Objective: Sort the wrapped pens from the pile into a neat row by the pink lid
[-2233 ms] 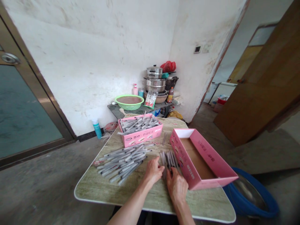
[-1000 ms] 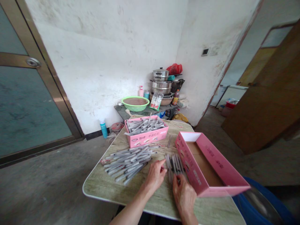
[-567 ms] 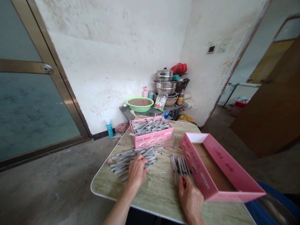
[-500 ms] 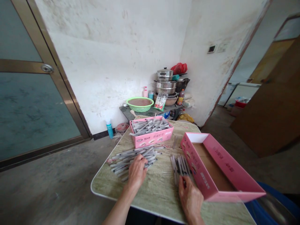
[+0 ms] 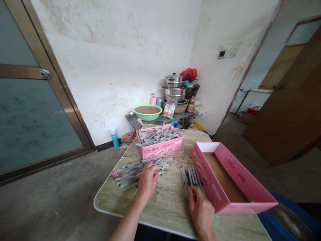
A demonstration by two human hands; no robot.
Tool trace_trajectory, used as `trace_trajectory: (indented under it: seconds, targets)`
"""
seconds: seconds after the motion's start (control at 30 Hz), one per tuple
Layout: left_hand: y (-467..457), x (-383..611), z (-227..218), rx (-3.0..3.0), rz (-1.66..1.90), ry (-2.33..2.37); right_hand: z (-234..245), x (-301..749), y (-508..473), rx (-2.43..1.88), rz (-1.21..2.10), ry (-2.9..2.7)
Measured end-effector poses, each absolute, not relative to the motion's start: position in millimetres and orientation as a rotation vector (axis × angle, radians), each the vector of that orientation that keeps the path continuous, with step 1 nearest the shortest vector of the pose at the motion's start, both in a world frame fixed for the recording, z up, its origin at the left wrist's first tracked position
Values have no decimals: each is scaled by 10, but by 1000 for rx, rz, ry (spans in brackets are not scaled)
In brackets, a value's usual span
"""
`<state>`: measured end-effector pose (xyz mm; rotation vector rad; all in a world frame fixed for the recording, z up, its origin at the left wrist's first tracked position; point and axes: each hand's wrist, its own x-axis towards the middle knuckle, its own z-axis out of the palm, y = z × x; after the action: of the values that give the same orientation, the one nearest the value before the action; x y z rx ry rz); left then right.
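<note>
Clock face laid over the wood-patterned, pale-rimmed tabletop [image 5: 165, 206]; 12 is the edge farthest from the person.

Left hand [image 5: 147, 180]: at 9 o'clock, over the right-hand end of a loose, roughly fanned pile of slim translucent-grey plastic pens with dark parts [image 5: 127, 175]. Fingers bent, thumb toward 3. Cannot tell whether a pen is pinched.

Right hand [image 5: 201, 209]: at 4 o'clock, fingers curled at the near ends of a side-by-side row of similar translucent-grey pens [image 5: 192, 175], which lies at 3. Fingertips partly hidden; grip on them cannot be told.

Just beyond the row, also toward 3: a long, open-topped pink cardboard box with a brown inner bottom [image 5: 209, 179], slanting toward 4.

At 11: a smaller-looking pink printed cardboard box [image 5: 160, 150], heaped above its rim with pens lying in mixed directions.

Past the table's 12 o'clock edge, on a dark low surface [image 5: 131, 123]: a round light-green plastic basin of brownish contents [image 5: 147, 117] and, toward 1, stacked shiny metal pots [image 5: 174, 93].
</note>
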<state>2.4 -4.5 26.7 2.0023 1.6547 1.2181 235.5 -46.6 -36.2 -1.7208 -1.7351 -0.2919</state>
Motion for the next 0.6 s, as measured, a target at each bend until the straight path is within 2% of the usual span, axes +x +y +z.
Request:
trace_trajectory:
  seconds: [0.13, 0.23, 0.33, 0.43, 0.6]
  targets:
    - [-3, 216, 360, 1751, 1344, 1213, -351, 2316, -445, -1513, -209, -1720]
    - [29, 429, 245, 1506, 1277, 926, -303, 2253, -447, -1390, -73, -1706]
    - [15, 610, 96, 1397, 1189, 850, -229, 2187, -471, -1367, 75, -1670]
    - [-50, 696, 79, 1589, 1142, 919, -150, 2142, -494, -1390, 221, -1597]
    - [-153, 675, 299, 2001, 1065, 958, -82, 2138, -488, -1369, 475, -1408]
